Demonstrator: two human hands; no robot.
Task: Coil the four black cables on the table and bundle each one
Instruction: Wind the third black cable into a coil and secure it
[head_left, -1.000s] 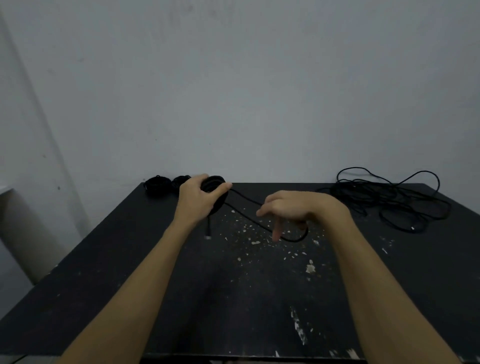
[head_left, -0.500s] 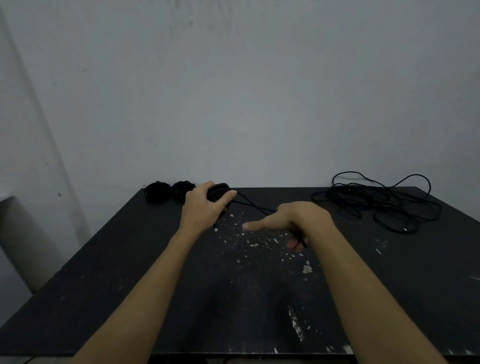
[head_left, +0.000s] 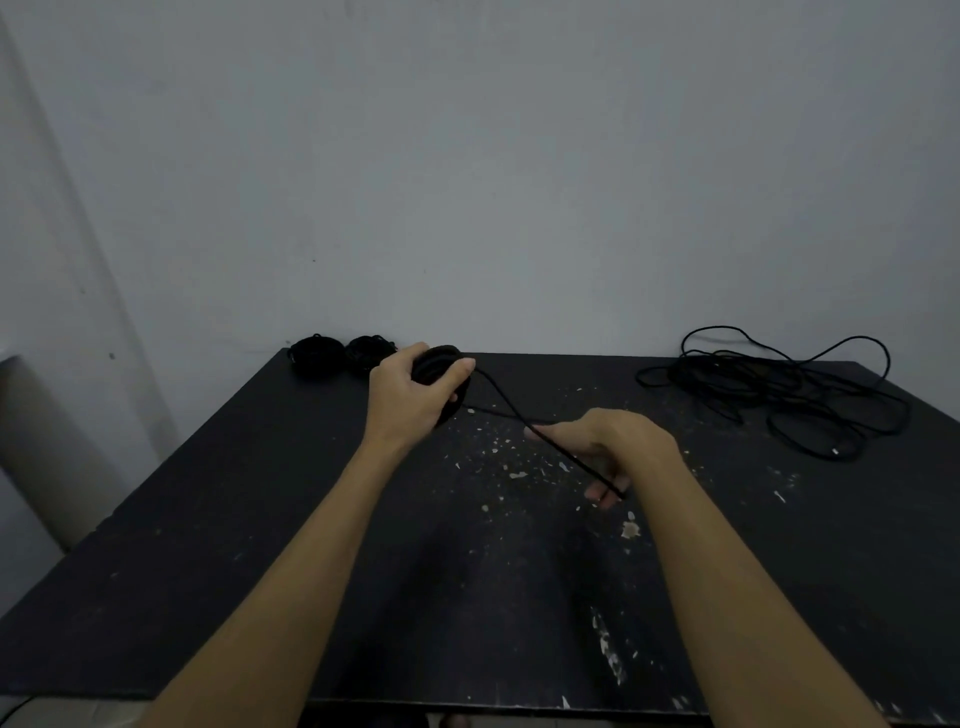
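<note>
Fingers of the left hand (head_left: 410, 400) grip a black coil (head_left: 441, 364) above the table (head_left: 260, 545) while the right hand (head_left: 613, 447) pinches its loose strand (head_left: 506, 402), with a tangled cable (head_left: 779, 389) far right and two bundles (head_left: 340, 353) back left.

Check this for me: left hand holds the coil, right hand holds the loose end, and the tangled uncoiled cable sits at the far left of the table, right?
Not quite. The head view shows the tangled uncoiled cable at the far right of the table. The left hand does hold the coil, and the right hand holds the loose end.
</note>
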